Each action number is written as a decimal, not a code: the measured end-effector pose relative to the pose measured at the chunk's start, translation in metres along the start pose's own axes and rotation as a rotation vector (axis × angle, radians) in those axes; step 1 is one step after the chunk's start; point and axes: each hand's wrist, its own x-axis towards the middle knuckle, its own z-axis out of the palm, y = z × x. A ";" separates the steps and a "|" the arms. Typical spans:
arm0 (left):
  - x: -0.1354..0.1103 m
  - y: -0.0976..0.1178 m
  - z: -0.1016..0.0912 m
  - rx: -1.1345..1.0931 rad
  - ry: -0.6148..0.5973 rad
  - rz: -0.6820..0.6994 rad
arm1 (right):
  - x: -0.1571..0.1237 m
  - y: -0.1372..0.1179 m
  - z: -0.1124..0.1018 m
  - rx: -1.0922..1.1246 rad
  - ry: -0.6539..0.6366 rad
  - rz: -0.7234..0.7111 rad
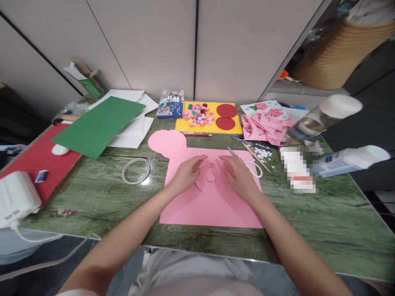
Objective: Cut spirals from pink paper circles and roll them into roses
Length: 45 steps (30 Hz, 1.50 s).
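Palms down on pink sheet — L hand & R hand, fingers loosely together, press small pink cutouts btwn them; scissors just beside R hand.

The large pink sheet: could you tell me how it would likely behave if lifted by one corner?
The pink sheet would probably flop: it looks thin and lies flat on the table. Likely light, and may slide on that glossy top.

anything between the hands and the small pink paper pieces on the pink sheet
Nothing visible: the left hand and right hand rest on the pink pieces; the scissors lie just beyond the right hand.
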 end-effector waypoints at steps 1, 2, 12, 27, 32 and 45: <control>-0.001 0.001 -0.002 0.146 0.038 0.041 | 0.000 0.000 -0.001 -0.016 -0.012 -0.034; -0.002 0.002 -0.005 0.284 0.054 0.065 | 0.000 0.000 -0.001 -0.030 -0.037 -0.073; -0.009 0.029 -0.049 1.188 -0.037 -0.291 | -0.003 -0.013 -0.005 -0.113 -0.308 -0.229; -0.021 0.008 -0.109 1.207 -0.167 -0.628 | 0.001 0.002 -0.007 -0.023 -0.088 -0.057; -0.020 0.029 -0.099 1.158 0.143 -0.398 | 0.000 -0.003 -0.011 0.011 0.001 -0.017; -0.002 0.029 -0.038 -0.223 0.042 -0.289 | 0.000 0.010 -0.005 -0.035 -0.415 -0.188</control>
